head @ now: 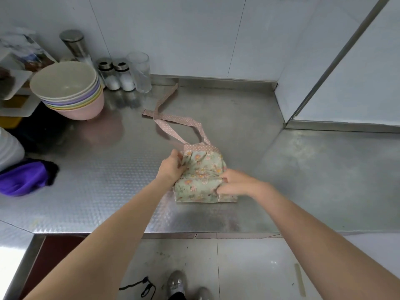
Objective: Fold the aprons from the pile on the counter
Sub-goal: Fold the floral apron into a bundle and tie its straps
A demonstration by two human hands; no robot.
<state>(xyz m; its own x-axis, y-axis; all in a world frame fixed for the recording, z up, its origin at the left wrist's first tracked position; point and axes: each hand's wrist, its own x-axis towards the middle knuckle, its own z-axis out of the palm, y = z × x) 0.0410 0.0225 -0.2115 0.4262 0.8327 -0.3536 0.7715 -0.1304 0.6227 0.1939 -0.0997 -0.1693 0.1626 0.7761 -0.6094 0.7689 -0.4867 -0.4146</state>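
Item: pale green floral cotton apron with pink white-dotted trim, folded into a small thick bundle. Location: middle of the embossed stainless-steel desk, near its front edge. Its pink dotted straps trail loose from the bundle's far end, crossing each other on the desk toward the back wall.

Left hand: at the bundle's left side, fingers curled round the folded edge, gripping the fabric.

Right hand: at the bundle's right side, fingers bent and pinching a fold of the floral fabric near the nearer right corner.

Other contents of the desk, left portion:
- stack of round bowls in cream, lilac, yellow-green and pink, nested, upright.
- two small clear glass shakers with metal caps, side by side, holding white powder, just right of the bowls.
- tall clear drinking glass, just beside the shakers, upright.
- tall shaker with brushed-metal top, behind the bowls against the wall.
- crumpled purple cloth with a dark piece beside it, at the left edge, well apart from the apron.

Below the desk edge: pale tiled floor, with grey shoes partly in view.
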